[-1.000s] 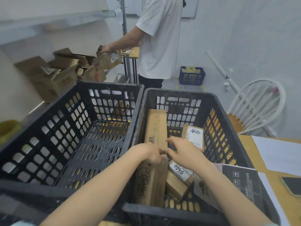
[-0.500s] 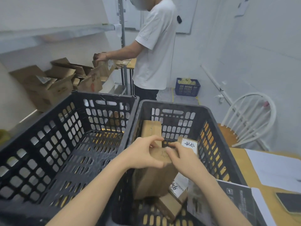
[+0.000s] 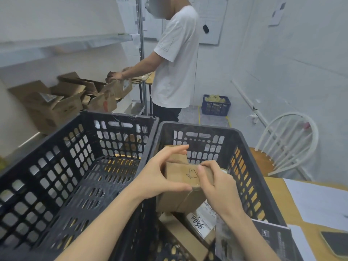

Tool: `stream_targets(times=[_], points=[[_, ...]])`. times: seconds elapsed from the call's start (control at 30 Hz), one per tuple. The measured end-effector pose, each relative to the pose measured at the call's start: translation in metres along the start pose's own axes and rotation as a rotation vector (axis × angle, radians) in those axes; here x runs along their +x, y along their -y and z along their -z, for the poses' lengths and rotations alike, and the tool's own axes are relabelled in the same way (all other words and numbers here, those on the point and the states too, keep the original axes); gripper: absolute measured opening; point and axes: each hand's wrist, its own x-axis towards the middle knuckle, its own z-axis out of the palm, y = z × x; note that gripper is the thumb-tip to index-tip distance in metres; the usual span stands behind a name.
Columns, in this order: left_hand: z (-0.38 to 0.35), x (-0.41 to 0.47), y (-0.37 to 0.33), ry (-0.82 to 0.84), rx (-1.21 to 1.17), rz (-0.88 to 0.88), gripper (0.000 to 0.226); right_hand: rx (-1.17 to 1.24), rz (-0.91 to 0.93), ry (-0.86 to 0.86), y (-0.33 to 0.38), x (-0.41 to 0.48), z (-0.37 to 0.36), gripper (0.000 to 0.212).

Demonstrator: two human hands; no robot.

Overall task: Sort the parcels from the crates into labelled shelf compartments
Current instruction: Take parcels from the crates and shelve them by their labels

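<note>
The long box (image 3: 185, 187) has come up since a second ago: then it lay flat along the floor of the right crate (image 3: 250, 166), now it stands tipped on end, its top raised to about rim height, and the view has lifted too. The left hand (image 3: 158, 178) wraps the box's left side, fingers curled over the top and thumb underneath; the right hand (image 3: 216, 183) clamps the right corner, fingers closed on the cardboard. To do this lift well, I'd keep both grips near the top end and draw the box straight up so its lower end clears the parcels beneath, then turn it to find a label before choosing a compartment; none shows on the faces in view. Count: two black crates, the left crate (image 3: 62, 166) bare inside; in the right one, the held box, a labelled parcel (image 3: 201, 221) marked by hand, and at least one more carton (image 3: 180, 236) under it, others possibly hidden. One person (image 3: 177, 59) stands beyond at the shelf (image 3: 62, 44)
</note>
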Motion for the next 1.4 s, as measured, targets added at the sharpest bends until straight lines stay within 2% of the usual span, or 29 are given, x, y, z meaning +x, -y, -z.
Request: stream_targets(times=[0.07,0.17,0.3,0.37,0.47,0.6,0.67,0.73,0.83,1.0,1.4], points=[[-0.001,0.001,-0.002,-0.029,-0.078,-0.023,0.087,0.039,0.031,-0.063,0.002,-0.002,0.001,0.017],[-0.003,0.003,-0.009,-0.096,-0.113,-0.081,0.073,0.063,0.109,-0.162,0.007,-0.004,0.002,0.026],[-0.009,0.008,-0.01,-0.194,0.063,-0.159,0.051,0.131,0.206,-0.26,0.015,-0.002,0.0,0.021],[-0.013,0.011,-0.002,-0.17,0.158,-0.146,0.048,0.154,0.172,-0.231,0.013,0.001,0.0,0.015],[-0.018,0.013,0.008,-0.057,0.189,-0.021,0.038,0.168,0.059,-0.1,0.003,0.003,-0.002,0.008],[-0.021,0.013,0.017,-0.034,0.173,0.16,0.035,0.175,-0.035,-0.008,-0.003,0.005,-0.008,0.016],[-0.021,0.012,0.02,-0.03,0.173,0.246,0.048,0.158,-0.047,-0.02,-0.003,0.006,-0.009,0.021],[-0.019,0.009,0.019,-0.009,0.154,0.322,0.071,0.159,-0.071,-0.03,-0.003,0.005,-0.01,0.022],[-0.015,0.008,0.025,-0.018,0.141,0.333,0.088,0.111,-0.138,0.042,-0.004,0.003,-0.013,0.019],[-0.013,0.01,0.038,0.013,0.12,0.412,0.112,0.075,-0.145,0.178,-0.004,0.002,-0.016,0.058],[-0.017,0.007,0.042,0.083,0.299,0.279,0.117,-0.009,-0.119,0.23,-0.002,-0.002,-0.019,0.076]])
